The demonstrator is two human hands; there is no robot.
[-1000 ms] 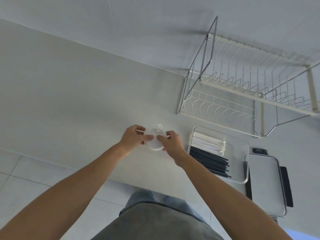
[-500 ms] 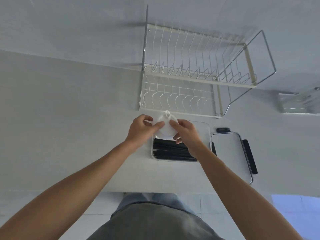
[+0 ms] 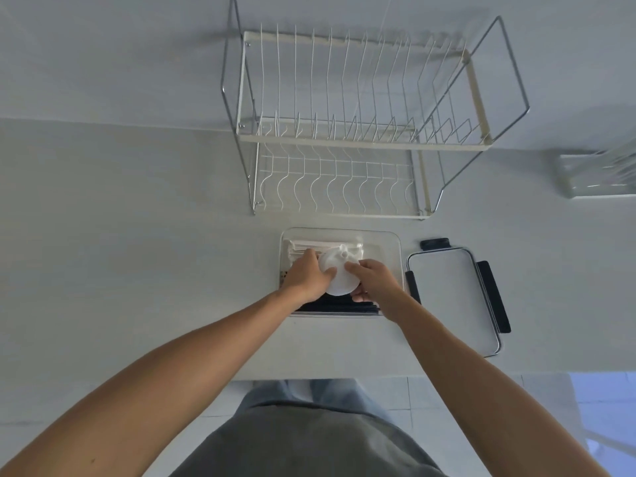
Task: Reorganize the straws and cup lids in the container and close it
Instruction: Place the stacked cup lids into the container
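Observation:
A clear rectangular container point(image 3: 392, 242) sits on the white counter in front of me. White wrapped straws point(image 3: 309, 245) lie along its far side and black straws point(image 3: 344, 307) along its near side. My left hand point(image 3: 306, 278) and my right hand point(image 3: 373, 278) both grip a stack of white cup lids point(image 3: 339, 273), holding it over the container's middle. The container's own lid point(image 3: 451, 294), clear with black clips, lies flat on the counter just right of the container.
A two-tier wire dish rack point(image 3: 344, 132) stands behind the container against the wall. A clear tray-like object point(image 3: 599, 173) is at the far right. The counter's front edge point(image 3: 447, 373) runs just below my forearms, with tiled floor beyond.
Both hands carried the cup lids from the counter left of the container to over the container. My view swung right, centring the container and rack.

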